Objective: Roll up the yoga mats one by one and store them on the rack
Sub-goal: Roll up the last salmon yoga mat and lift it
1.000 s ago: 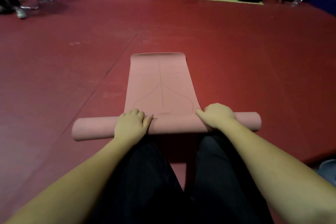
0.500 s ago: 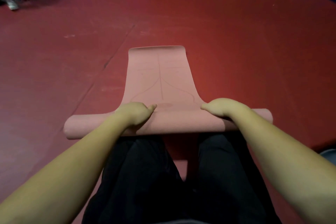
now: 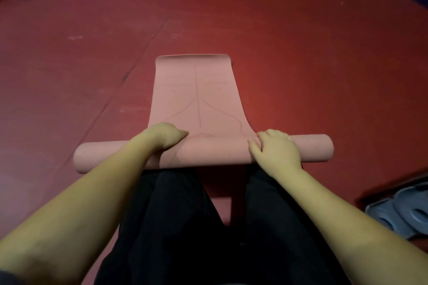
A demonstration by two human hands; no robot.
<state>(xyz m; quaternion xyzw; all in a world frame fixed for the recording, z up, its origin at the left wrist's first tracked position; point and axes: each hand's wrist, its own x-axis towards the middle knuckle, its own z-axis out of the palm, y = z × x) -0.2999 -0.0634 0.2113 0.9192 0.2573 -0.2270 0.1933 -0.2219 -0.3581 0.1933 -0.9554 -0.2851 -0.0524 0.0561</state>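
A person kneeling on the dark red floor [image 3: 301,53] has pushed the pink rubber yoga mat [image 3: 196,99] farther along: left hand [image 3: 165,137] curled over the thickening roll, right hand [image 3: 275,149] now flatter, pressing it; part remains unrolled.

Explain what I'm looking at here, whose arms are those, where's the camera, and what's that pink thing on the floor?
There is no machine. A person wears a camera on their head, looking forward and down, so the arms are their own. The pink thing is a yoga mat on a red floor, partly rolled into a tube across their knees, with the far part lying flat. The left hand curls over the roll; the right hand lies on top with straighter fingers. Neither lifts it. At the right edge lie some blue-grey items I cannot identify.
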